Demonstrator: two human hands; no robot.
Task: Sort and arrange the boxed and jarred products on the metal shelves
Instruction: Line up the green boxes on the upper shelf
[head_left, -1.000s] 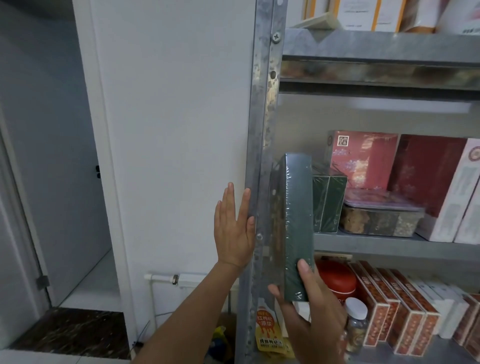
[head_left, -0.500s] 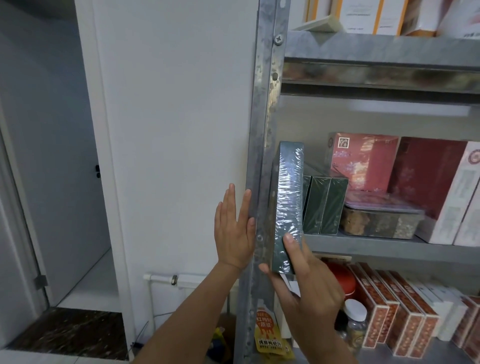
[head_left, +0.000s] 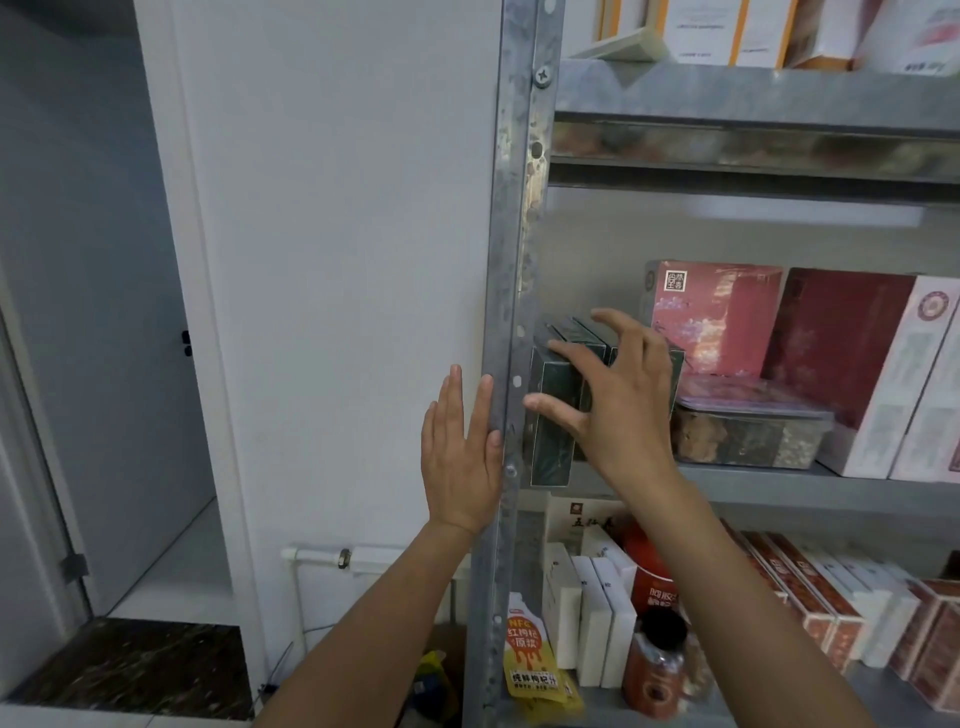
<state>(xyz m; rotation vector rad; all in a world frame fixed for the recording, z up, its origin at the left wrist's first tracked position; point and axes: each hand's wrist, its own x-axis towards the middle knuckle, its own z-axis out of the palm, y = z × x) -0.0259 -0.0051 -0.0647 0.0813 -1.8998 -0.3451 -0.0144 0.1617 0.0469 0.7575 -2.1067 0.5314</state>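
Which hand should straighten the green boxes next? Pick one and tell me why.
Right. The right hand is inside the shelf bay, fingers spread just in front of the green boxes on the middle shelf. The left hand lies flat against the metal upright, outside the shelf.

White wall panel (head_left: 337, 260) left; dark marble floor strip (head_left: 140, 665); white pipe (head_left: 317, 555) low.

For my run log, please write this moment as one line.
left hand: open, flat at shelf post | right hand: open, spread before green boxes | green boxes: upright, left end of middle shelf
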